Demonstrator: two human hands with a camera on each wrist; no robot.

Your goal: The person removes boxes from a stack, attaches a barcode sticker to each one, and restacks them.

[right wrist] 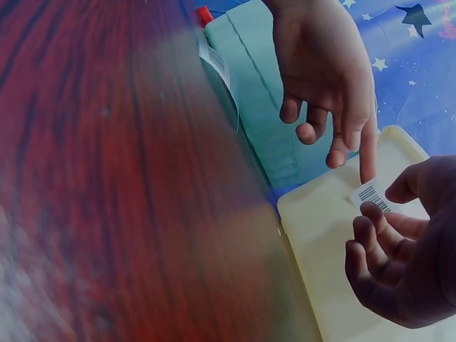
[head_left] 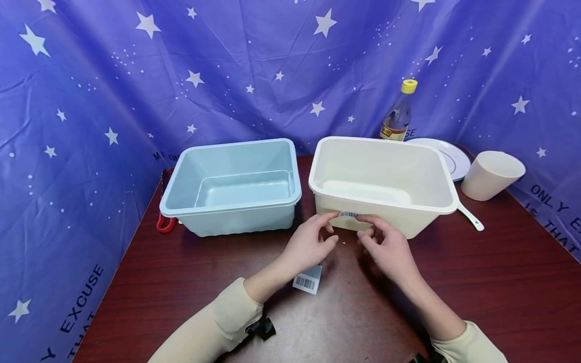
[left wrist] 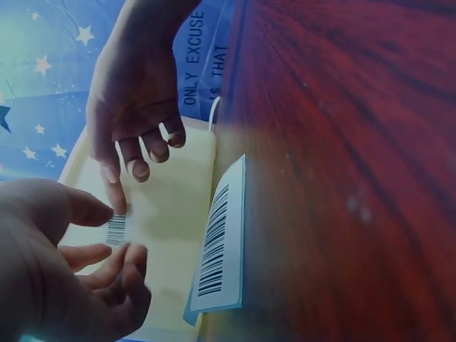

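- Bare table (head_left: 476, 282) in front of both tubs: open passage.
- Narrow gap between blue tub (head_left: 233, 187) and cream tub (head_left: 381, 184).
- Cup (head_left: 492, 175), plate (head_left: 447, 154), bottle (head_left: 398, 113) crowd far right.

Readable text: cloth only
Blue star-print backdrop cloth (head_left: 81, 302) reads "EXCUSE", "ONLY", "THAT"; both barcode stickers' digits illegible.
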